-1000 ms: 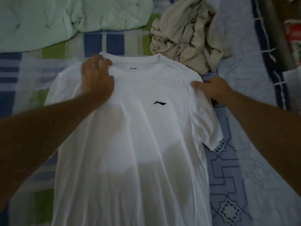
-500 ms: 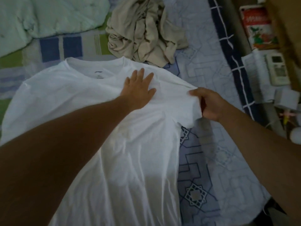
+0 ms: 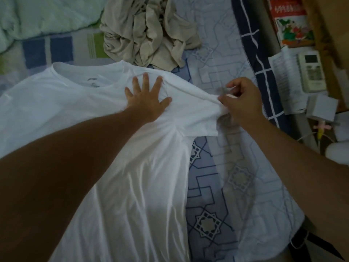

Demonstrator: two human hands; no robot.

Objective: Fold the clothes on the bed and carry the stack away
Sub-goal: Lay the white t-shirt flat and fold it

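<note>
A white T-shirt [image 3: 79,103] lies spread flat on the bed, collar toward the far side. My left hand [image 3: 147,99] presses flat on its right shoulder area with fingers spread. My right hand [image 3: 243,103] pinches the end of the right sleeve and holds it stretched outward, slightly lifted. A crumpled beige garment [image 3: 147,33] lies in a heap just beyond the shirt's collar.
The bed [image 3: 217,186] has a patterned blue and white sheet. A pale green blanket [image 3: 43,14] is bunched at the far left. Beyond the bed's right edge lie a white remote control [image 3: 311,72], papers and a red printed packet [image 3: 292,25].
My left hand moved from the shirt's left shoulder across to its right shoulder and now presses there with fingers spread. My right hand took the sleeve and pulled it outward. The view shifted right.
</note>
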